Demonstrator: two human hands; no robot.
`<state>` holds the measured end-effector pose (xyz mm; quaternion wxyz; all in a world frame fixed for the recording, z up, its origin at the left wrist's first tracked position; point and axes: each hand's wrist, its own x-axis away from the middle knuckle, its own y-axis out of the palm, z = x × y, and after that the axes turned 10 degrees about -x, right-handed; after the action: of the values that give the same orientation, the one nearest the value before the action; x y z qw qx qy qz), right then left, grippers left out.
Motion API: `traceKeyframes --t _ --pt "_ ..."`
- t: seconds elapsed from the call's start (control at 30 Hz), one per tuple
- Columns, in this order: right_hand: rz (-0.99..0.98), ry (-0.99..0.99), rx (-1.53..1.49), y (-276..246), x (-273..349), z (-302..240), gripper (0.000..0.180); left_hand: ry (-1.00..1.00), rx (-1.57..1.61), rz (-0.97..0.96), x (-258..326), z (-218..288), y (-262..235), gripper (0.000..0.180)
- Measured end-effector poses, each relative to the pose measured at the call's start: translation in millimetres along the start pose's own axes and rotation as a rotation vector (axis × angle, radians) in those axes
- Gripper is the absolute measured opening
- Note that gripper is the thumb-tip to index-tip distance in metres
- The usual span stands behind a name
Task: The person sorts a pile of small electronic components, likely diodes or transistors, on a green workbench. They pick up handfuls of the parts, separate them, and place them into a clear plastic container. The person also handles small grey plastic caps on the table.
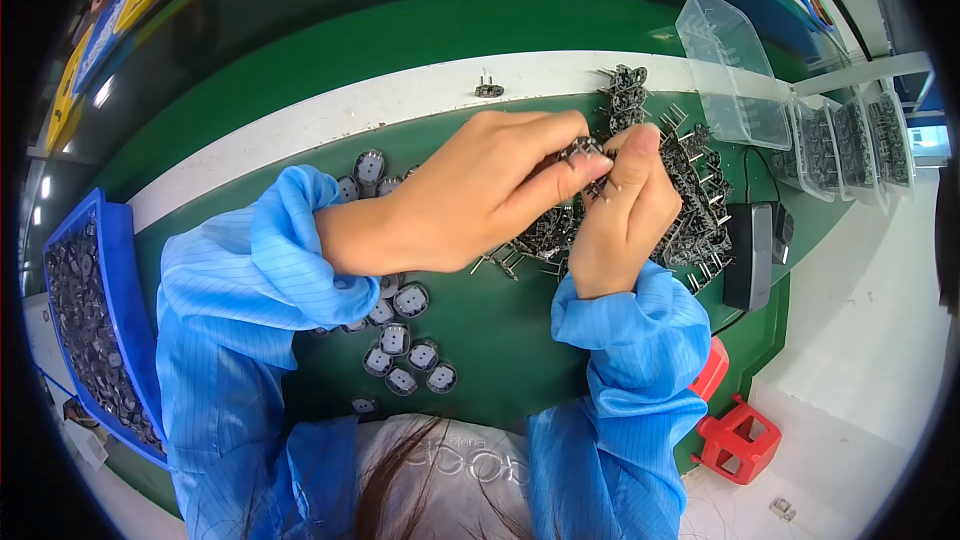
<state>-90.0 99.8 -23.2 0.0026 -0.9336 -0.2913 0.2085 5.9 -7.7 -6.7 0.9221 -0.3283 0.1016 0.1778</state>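
Observation:
My left hand [470,195] and my right hand [625,205] meet above the green bench mat [500,330], fingertips pinched together on a small dark pronged part [583,150]. Under and behind the hands lies a heap of dark metal-pinned parts [690,200] spreading to the right. Several round grey caps with pale centres [405,350] lie on the mat below my left forearm, and more grey caps [368,168] show above my left wrist. Both arms wear blue striped sleeves.
A blue tray [105,330] full of grey caps stands at the left. Clear plastic tubs [735,70] and more tubs holding dark parts [850,145] line the right. A black box [750,255] sits at the mat's right edge. One stray part [489,90] lies on the white strip. A red stool [738,437] stands below.

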Motion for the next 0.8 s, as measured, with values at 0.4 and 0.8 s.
traceKeyframes --t 0.4,0.8 --pt "-0.025 0.293 -0.364 0.0 4.4 -15.4 0.046 -0.218 0.529 -0.284 -3.9 -2.1 -7.0 0.026" --pt "-0.026 0.404 -0.494 -0.8 5.3 -12.9 0.045 -0.170 0.542 -0.322 -10.1 -2.7 -14.2 0.026"
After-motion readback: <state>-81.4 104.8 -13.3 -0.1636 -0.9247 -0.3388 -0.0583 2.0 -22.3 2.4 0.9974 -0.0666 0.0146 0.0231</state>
